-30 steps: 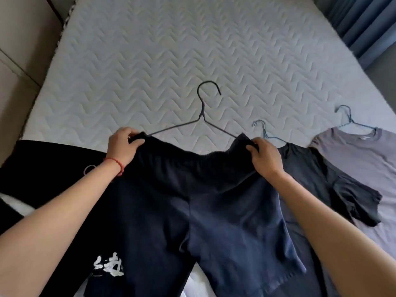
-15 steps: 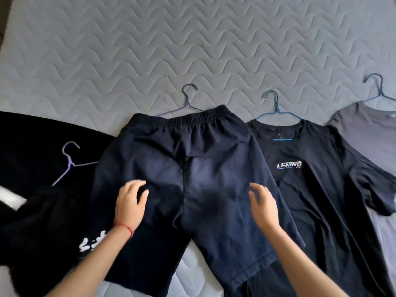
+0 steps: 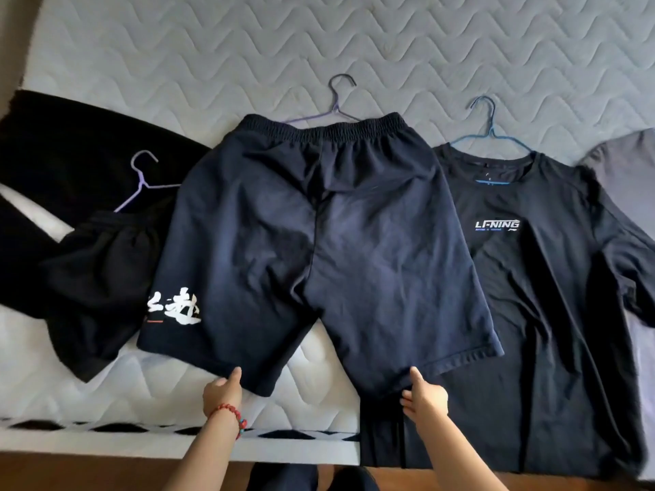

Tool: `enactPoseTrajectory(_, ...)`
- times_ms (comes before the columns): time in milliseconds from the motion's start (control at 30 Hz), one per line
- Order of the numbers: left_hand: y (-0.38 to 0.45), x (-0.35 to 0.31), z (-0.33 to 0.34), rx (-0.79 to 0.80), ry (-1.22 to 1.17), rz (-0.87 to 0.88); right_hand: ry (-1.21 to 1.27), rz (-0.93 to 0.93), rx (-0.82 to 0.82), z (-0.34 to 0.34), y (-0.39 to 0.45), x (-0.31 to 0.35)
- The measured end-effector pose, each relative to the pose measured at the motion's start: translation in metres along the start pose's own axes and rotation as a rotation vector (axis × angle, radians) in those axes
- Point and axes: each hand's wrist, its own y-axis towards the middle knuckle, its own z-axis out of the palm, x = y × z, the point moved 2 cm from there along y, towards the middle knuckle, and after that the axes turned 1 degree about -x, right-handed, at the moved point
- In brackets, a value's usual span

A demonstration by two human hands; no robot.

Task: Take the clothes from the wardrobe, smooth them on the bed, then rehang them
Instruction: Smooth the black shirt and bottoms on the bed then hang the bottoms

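- Hands are sitting way lower now vs half a sec ago: back then both were flat on the middle of the navy shorts (image 3: 315, 242), now both are down at the leg hems.
- Shorts are lying flat on the bed (image 3: 354, 47), waistband at the far end, legs pointing to the person. They're looking pretty smooth, so the smoothing bit for this one is prob. nearly done; hanging back up isn't done yet.
- Left hand (image 3: 222, 386) is pinching the hem of the left leg, thumb on top of the cloth, other fingers curled under. Wrist has a red bead band on it.
- Right hand (image 3: 423, 396) is doing the same at the right leg hem, thumb up on the cloth, fingers tucked; can't tell how much cloth is under them.
- Both arms are reaching in from the near edge of the bed, about as wide apart as the shorts.
- Purple hanger (image 3: 336, 101) is poking out past the shorts' waistband.
- Black logo tee (image 3: 531, 278) w/ blue hanger (image 3: 491, 131) is lying just right of the shorts, touching.
- Black shorts (image 3: 95, 278) are lying left of the navy shorts, partly under them.
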Motion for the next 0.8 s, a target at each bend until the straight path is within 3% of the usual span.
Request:
enactPoseTrajectory(133, -0.003, -0.002, 0.012, 0.115, -0.461, -0.120, 0.273, 0.096, 0.028, 0.004, 0.000, 0.002)
enactPoseTrajectory(200, -0.010, -0.005, 0.015, 0.174, -0.524, -0.117, 0.306, 0.062, 0.044, 0.006, -0.002, 0.006)
enactPoseTrajectory(333, -0.033, -0.004, 0.016, 0.215, -0.473, -0.061, 0.260, -0.039, 0.092, 0.007, -0.013, 0.003)
enactPoseTrajectory(467, -0.055, 0.015, 0.018, 0.252, -0.466, -0.074, 0.177, -0.021, 0.068, -0.003, -0.022, -0.010)
enactPoseTrajectory(600, -0.065, 0.031, 0.020, 0.329, -0.270, -0.074, 0.061, -0.009, 0.109, -0.005, -0.034, -0.014)
enactPoseTrajectory(700, -0.076, 0.028, 0.010, 0.310, -0.104, 0.032, -0.069, 0.009, 0.162, -0.005, -0.050, -0.015)
enactPoseTrajectory(800, -0.083, 0.010, -0.016, 0.226, 0.001, 0.245, -0.136, -0.014, 0.234, 0.002, -0.074, -0.014)
